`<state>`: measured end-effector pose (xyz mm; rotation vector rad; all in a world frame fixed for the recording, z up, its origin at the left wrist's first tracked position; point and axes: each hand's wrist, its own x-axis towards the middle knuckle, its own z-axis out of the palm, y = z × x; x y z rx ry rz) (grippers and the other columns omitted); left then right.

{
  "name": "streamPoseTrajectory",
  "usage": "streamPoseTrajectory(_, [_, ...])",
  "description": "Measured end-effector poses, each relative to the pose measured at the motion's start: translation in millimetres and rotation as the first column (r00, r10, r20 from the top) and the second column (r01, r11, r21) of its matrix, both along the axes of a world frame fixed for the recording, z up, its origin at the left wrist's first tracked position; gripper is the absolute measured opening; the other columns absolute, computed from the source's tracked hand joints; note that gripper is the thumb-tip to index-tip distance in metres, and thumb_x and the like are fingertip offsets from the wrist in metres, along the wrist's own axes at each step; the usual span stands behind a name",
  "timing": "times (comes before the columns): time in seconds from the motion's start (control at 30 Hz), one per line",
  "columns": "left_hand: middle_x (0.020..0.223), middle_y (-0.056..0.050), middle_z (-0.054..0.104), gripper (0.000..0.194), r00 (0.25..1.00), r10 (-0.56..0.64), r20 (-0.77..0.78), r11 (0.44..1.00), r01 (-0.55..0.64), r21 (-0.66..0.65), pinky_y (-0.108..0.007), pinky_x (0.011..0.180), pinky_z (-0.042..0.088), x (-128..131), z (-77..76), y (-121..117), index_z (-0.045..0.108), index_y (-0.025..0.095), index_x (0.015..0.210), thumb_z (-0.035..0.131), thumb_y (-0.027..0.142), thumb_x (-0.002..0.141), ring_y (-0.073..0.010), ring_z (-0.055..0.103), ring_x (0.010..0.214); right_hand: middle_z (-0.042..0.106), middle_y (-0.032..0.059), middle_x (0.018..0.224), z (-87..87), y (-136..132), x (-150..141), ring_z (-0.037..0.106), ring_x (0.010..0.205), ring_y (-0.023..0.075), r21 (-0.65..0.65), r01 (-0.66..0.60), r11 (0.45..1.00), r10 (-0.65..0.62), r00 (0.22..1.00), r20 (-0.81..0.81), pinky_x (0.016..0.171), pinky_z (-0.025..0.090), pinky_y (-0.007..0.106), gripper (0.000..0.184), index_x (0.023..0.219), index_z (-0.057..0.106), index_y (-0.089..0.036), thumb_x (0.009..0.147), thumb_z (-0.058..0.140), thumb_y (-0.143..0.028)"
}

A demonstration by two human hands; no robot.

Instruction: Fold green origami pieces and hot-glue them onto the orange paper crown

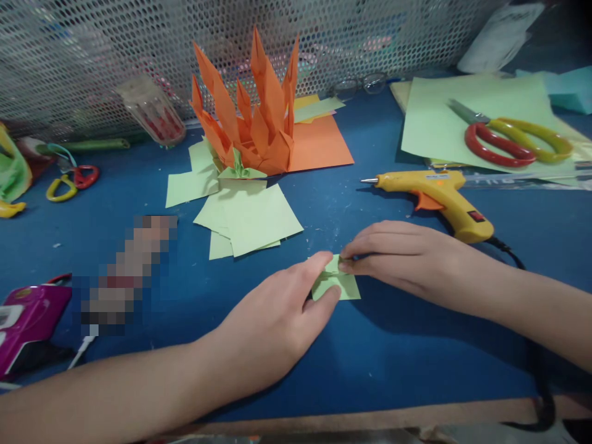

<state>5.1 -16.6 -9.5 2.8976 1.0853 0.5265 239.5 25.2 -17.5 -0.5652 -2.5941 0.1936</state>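
Note:
A small piece of light green paper [348, 288], partly folded, lies on the blue table in front of me. My left hand [287, 302] is on its left side, thumb and forefinger on the paper. My right hand [388, 250] pinches the paper's upper right edge between thumb and fingertips. Fingers cover part of the folds. Several light green paper squares [263, 222] lie loose just beyond my left hand. Behind them stands an orange folded-paper piece [268, 135] with tall points, and a small green folded piece [238, 168] rests at its front.
A yellow glue gun [430, 185] lies beyond my right hand, its black cord [539, 370] running to the front edge. Large scissors [509, 139] rest on green sheets [430, 117]. Small scissors [74, 179], a jar [155, 114] and a magenta object [34, 320] are at left.

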Motion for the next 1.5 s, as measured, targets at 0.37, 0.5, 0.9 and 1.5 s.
streamPoseTrajectory(0.37, [0.125, -0.024, 0.061, 0.031, 0.978, -0.186, -0.093, 0.979, 0.193, 0.071, -0.049, 0.091, 0.055, -6.1, -5.2, 0.9, 0.062, 0.004, 0.113, 0.043, 0.004, 0.089, -0.035, 0.059, 0.117, 0.068, 0.0065, 0.103, 4.3, 1.3, 5.1, 0.055, 0.091, 0.0157, -0.009, -0.077, 0.997, 0.077, 0.996, 0.046, 0.082, 0.046, 0.032, 0.03, 0.108, 0.061, -0.015, 0.098, 0.033, -0.012])
streamPoseTrajectory(0.5, [0.123, -0.026, 0.061, 0.031, 0.972, -0.22, -0.087, 0.971, 0.227, 0.081, -0.048, 0.091, 0.055, -6.9, -6.3, 1.7, 0.061, 0.002, 0.113, 0.04, 0.003, 0.09, -0.0354, 0.059, 0.117, 0.07, 0.0057, 0.102, 2.2, 3.9, 6.1, 0.058, 0.089, 0.015, 0.008, -0.08, 0.997, 0.08, 0.996, 0.026, 0.082, 0.047, 0.035, 0.03, 0.108, 0.062, -0.017, 0.098, 0.034, -0.012])
streamPoseTrajectory(0.9, [0.135, -0.028, 0.05, 0.036, 0.984, -0.176, -0.021, 0.984, 0.175, -0.045, -0.052, 0.093, 0.052, -9.3, -7.7, 2.7, 0.057, 0.005, 0.119, 0.04, 0.004, 0.087, -0.039, 0.05, 0.125, 0.069, 0.0038, 0.081, 0.6, 8.3, -8.1, 0.064, 0.068, 0.0116, -0.306, 0.261, 0.915, -0.304, 0.948, -0.098, 0.059, 0.052, 0.023, 0.014, 0.085, 0.07, -0.019, 0.086, 0.056, -0.021])
streamPoseTrajectory(1.5, [0.129, -0.025, 0.057, 0.033, 0.965, -0.216, -0.15, 0.972, 0.227, 0.063, -0.048, 0.095, 0.053, -8.4, -4.2, 2.5, 0.058, 0.004, 0.118, 0.041, 0.006, 0.09, -0.0342, 0.054, 0.122, 0.066, 0.0089, 0.094, 1.2, 6.3, 4.6, 0.056, 0.091, 0.0199, 0.189, -0.005, 0.982, -0.021, 0.991, 0.134, 0.079, 0.048, 0.036, 0.037, 0.102, 0.066, -0.016, 0.098, 0.029, -0.013])
